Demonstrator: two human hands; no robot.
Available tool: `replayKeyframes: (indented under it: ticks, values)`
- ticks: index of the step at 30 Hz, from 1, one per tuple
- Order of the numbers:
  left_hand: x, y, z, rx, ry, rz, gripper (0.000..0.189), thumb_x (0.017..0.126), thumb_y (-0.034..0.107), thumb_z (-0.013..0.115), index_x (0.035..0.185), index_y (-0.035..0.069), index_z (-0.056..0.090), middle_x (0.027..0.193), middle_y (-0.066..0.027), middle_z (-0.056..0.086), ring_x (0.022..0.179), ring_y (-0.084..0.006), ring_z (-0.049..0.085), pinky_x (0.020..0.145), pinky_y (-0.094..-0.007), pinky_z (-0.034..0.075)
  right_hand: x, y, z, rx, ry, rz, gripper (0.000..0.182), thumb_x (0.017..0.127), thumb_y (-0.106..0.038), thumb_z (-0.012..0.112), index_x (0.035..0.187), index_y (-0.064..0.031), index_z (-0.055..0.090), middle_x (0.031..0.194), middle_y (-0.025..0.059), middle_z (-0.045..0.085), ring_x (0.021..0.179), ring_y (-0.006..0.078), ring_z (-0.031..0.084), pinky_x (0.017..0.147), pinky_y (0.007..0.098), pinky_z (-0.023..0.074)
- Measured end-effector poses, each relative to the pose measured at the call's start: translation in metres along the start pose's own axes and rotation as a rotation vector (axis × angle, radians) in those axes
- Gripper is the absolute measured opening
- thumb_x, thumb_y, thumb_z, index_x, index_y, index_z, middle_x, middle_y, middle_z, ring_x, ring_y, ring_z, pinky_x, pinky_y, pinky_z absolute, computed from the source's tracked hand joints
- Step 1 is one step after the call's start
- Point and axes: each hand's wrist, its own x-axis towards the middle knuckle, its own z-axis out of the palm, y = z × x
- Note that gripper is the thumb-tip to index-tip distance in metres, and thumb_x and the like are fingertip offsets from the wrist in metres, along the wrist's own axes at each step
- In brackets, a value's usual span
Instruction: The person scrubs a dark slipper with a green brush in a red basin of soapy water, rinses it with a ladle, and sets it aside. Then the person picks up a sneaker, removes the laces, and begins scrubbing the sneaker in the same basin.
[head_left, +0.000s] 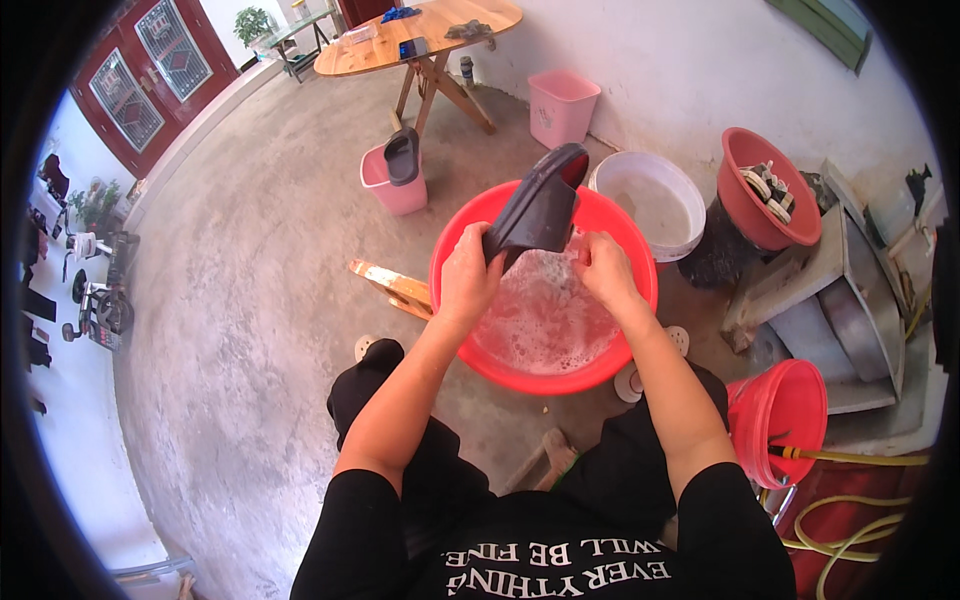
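Note:
My left hand (469, 274) grips a dark slide slipper (536, 206) by one end and holds it tilted above a red plastic basin (450, 341). The slipper looks wet, and part of its reddish sole shows near the far end. In the basin lies soapy water (544, 315) with white foam. My right hand (604, 270), its fingers curled, hovers over the basin's right side, just beside the slipper. Whether those fingers hold anything is hidden.
A second dark slipper (403, 156) rests on the rim of a pink bin (397, 196). Right of the basin stand a white bucket (686, 236), a reddish tub (799, 214) holding shoes, and a red bucket (795, 427) with a yellow hose (855, 456). A wooden table (450, 22) stands beyond.

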Motion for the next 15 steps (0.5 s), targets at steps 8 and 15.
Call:
replayKeyframes:
  ticks: [8,15]
  values:
    - [0.004,0.003,-0.003,-0.019,0.062,0.064,0.042,0.078,0.008,0.069,0.115,0.003,0.049,0.101,-0.0192,0.061,0.094,-0.038,0.06,0.078,-0.044,0.048,-0.012,0.007,0.018,-0.1,-0.225,-0.229,0.03,0.071,-0.006,0.063,0.101,-0.0046,0.062,0.117,0.0202,0.055,0.111,0.0373,0.053,0.089,0.0452,0.0466]
    - [0.008,0.0,0.006,-0.177,0.019,-0.04,0.042,0.082,0.009,0.066,0.119,0.003,0.048,0.102,-0.0232,0.059,0.097,-0.0405,0.06,0.082,-0.0419,0.048,-0.021,0.01,0.005,-0.374,-0.314,-0.214,0.044,0.072,-0.016,0.067,0.115,-0.008,0.062,0.135,0.0217,0.045,0.126,0.0383,0.044,0.102,0.0479,0.0393]
